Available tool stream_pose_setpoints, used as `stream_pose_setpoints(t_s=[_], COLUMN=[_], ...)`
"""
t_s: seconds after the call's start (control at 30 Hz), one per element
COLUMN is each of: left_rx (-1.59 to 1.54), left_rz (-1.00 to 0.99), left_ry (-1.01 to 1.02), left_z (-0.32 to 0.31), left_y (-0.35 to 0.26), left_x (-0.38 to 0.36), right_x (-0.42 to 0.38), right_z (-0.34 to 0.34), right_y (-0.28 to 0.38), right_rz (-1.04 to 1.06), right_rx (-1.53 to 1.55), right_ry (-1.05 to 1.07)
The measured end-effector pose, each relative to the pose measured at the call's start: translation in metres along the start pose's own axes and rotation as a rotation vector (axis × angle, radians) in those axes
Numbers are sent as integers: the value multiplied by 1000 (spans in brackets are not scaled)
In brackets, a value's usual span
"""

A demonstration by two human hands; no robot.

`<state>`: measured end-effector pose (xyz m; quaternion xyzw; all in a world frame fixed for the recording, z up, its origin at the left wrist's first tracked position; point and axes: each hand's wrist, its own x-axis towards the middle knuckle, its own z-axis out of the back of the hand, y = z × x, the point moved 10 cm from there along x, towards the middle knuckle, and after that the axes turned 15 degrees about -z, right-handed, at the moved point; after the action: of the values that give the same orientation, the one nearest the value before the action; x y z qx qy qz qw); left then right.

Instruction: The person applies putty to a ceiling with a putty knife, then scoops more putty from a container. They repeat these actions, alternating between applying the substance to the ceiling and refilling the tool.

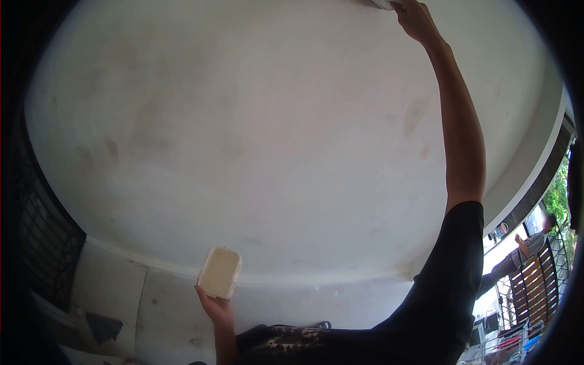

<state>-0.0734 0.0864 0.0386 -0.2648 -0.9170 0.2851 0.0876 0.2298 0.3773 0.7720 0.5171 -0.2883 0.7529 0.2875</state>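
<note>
In front of the bottom edge of the wall (274,152), the left hand (217,308) holds a pale, boxy tray (220,272). High up, the right hand (418,18) grips a whitish thing (384,3), partly out of view. Past the wall's right edge, a person (533,244) is near a brown slatted gate (535,284).

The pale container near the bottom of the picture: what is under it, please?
The left hand supports the container from below. The container covers part of that hand, and its underside cannot be seen.

I have the right arm (465,128) stretched high, elbow slightly bent | right hand (418,21) gripping | left hand (217,308) low, thumb up
</note>
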Motion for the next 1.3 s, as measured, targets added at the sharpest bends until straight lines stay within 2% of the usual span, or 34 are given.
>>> stream_pose_setpoints(t_s=[0.2,0.3,0.37,0.6,0.77,0.8,0.9,0.93,1.0,1.07,1.17,1.3], left_rx=[-27,-18,-8,22,15,17,32,25,42,97,196,257], left_rz=[5,16,9,-5,8,8,6,13,2,-39,-59,-141], left_ry=[-14,-27,-12,23,17,14,-44,-22,-14,-54,-152,-160], left_z=[-14,-13,-14,-6,-7,-11,-14,-8,1,11,17,32], left_y=[-6,-6,-7,-4,-3,-5,-11,-5,-1,1,-4,-15], left_x=[-5,-5,-5,-1,-3,-4,-8,-4,-1,3,2,9], right_x=[-2,-3,-4,-11,-34,-40,-123,-165,-260,-376,-466,-520], right_z=[-8,-7,-10,-13,-20,-34,-54,-69,-93,-140,-121,-100], right_y=[1,4,3,8,16,3,52,60,107,145,254,341], right_rz=[15,-13,-79,-31,-208,-24,-22,-52,-286,-621,-630,-585], right_rx=[1,-6,18,-47,57,82,177,226,472,639,680,761], right_ry=[22,9,79,69,225,107,126,70,237,470,398,509])
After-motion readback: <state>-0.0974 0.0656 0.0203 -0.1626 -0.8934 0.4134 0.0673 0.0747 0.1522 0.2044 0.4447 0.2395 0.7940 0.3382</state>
